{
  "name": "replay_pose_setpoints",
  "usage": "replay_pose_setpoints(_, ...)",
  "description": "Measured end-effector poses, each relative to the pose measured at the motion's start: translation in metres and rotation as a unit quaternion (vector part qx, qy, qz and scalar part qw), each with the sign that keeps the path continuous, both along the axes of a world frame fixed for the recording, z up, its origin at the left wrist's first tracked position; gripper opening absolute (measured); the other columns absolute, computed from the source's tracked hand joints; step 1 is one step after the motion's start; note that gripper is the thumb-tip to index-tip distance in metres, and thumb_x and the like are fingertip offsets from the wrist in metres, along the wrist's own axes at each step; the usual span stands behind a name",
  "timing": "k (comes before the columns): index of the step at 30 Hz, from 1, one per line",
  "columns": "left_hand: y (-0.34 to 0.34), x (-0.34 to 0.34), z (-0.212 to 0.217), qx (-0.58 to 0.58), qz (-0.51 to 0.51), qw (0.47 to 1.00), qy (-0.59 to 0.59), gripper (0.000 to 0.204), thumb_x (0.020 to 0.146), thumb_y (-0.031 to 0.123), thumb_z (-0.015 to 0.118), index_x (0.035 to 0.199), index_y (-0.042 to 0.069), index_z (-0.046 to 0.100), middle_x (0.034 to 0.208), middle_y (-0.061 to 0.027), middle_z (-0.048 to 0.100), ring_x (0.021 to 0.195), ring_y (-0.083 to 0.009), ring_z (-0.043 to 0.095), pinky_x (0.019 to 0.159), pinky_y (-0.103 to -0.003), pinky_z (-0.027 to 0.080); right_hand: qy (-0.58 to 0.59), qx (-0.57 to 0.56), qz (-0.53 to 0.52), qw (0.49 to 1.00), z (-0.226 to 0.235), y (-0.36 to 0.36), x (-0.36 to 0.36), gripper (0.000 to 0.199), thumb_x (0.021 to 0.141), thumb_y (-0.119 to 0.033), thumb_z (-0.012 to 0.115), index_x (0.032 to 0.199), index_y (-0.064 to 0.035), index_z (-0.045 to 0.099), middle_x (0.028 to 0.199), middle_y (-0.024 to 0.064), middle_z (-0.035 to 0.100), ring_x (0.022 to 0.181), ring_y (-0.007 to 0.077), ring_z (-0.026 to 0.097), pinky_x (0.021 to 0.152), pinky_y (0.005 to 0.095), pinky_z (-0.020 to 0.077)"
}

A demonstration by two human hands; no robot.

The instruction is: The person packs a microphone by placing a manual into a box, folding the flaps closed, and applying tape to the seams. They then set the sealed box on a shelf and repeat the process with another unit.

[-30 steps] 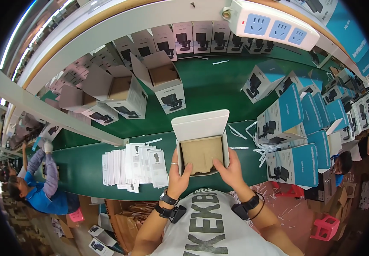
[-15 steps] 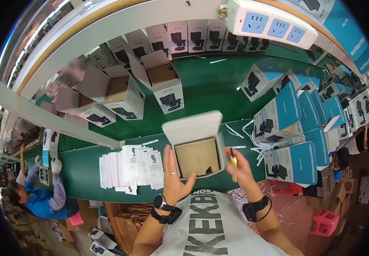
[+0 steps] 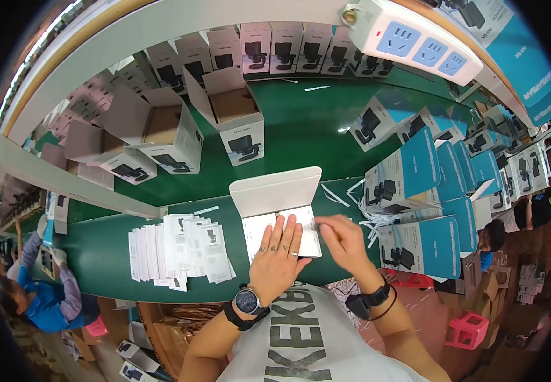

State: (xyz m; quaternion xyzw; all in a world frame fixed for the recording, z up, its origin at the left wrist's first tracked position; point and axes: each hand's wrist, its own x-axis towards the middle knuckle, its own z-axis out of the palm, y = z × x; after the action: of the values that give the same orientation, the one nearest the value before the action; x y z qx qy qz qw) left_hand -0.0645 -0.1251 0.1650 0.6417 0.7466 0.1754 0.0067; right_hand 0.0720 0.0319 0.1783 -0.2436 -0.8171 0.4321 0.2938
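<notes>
A white carton (image 3: pixel 250 235) stands in front of me on the green bench. Its tall lid flap (image 3: pixel 279 191) is raised at the far side, while white side flaps lie folded inward over the top. My left hand (image 3: pixel 277 254) rests flat on those flaps with its fingers stretched out. At the carton's right edge, my right hand (image 3: pixel 347 245) is closed, its fingers curled toward the box. Whatever it may hold is hidden from view. Left of the carton lies a spread pile of white printed leaflets (image 3: pixel 183 248).
Boxes with blue flaps (image 3: pixel 422 245) crowd the right side, near white paper strips (image 3: pixel 374 223). Opened cartons (image 3: pixel 240 130) stand farther back. A power strip (image 3: pixel 419 41) hangs above. A person in blue (image 3: pixel 49 293) works at left; a pink stool (image 3: pixel 466 329) stands at lower right.
The carton's side flaps have folded in, covering the brown cardboard inside. My left hand has moved from the carton's left side onto its top. The yellow-handled cutter in my right hand is now out of sight.
</notes>
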Motion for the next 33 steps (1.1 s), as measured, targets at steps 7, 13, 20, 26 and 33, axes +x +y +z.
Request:
replay_pose_setpoints(7, -0.003, -0.002, -0.004, 0.027, -0.013, 0.999, -0.030, 0.085, 0.090, 0.044, 0.073, 0.154, -0.003, 0.043, 0.165, -0.0218, 0.036, 0.152, -0.0422, 0.034, 0.123, -0.051, 0.031, -0.073, 0.236, -0.052, 0.968, -0.009, 0.036, -0.023, 0.012, 0.086, -0.016, 0.080, 0.094, -0.0080, 0.075, 0.080, 0.0064, 0.072, 0.076, 0.0282, 0.069, 0.067, 0.0393, 0.0533)
replay_pose_setpoints(13, -0.003, -0.008, -0.004, 0.030, -0.026, 0.999, -0.014, 0.083, 0.093, 0.049, 0.070, 0.154, -0.002, 0.045, 0.164, -0.0203, 0.038, 0.153, -0.0416, 0.034, 0.124, -0.051, 0.030, -0.064, 0.210, 0.034, 0.975, -0.007, 0.035, -0.011, 0.010, 0.085, -0.013, 0.080, 0.089, -0.0066, 0.074, 0.081, 0.0082, 0.072, 0.072, 0.0289, 0.067, 0.063, 0.0390, 0.0514)
replay_pose_setpoints(20, -0.003, -0.008, -0.002, 0.048, -0.044, 0.996, -0.055, 0.073, 0.089, 0.047, 0.075, 0.139, -0.003, 0.057, 0.162, -0.0185, 0.041, 0.151, -0.0447, 0.035, 0.122, -0.053, 0.035, -0.040, 0.238, -0.005, 0.970, -0.008, 0.042, -0.011, 0.010, 0.084, -0.013, 0.081, 0.087, -0.0074, 0.074, 0.078, 0.0082, 0.071, 0.070, 0.0293, 0.067, 0.061, 0.0392, 0.0515)
replay_pose_setpoints(26, -0.009, -0.019, -0.002, 0.051, -0.063, 0.994, -0.076, 0.068, 0.087, 0.046, 0.077, 0.135, 0.000, 0.060, 0.161, -0.0165, 0.043, 0.149, -0.0455, 0.036, 0.121, -0.053, 0.036, -0.057, 0.210, 0.048, 0.975, -0.006, 0.042, -0.004, 0.011, 0.082, -0.012, 0.081, 0.088, -0.0067, 0.073, 0.079, 0.0086, 0.072, 0.070, 0.0291, 0.067, 0.062, 0.0383, 0.0519)
replay_pose_setpoints(33, -0.014, -0.017, 0.002, 0.078, -0.048, 0.995, -0.045, 0.068, 0.086, 0.046, 0.078, 0.136, 0.003, 0.060, 0.157, -0.0182, 0.046, 0.147, -0.0453, 0.039, 0.118, -0.054, 0.039, -0.057, 0.152, 0.121, 0.979, 0.019, 0.022, -0.003, 0.016, 0.077, -0.013, 0.082, 0.087, -0.0062, 0.071, 0.077, 0.0078, 0.069, 0.069, 0.0287, 0.066, 0.063, 0.0370, 0.0517)
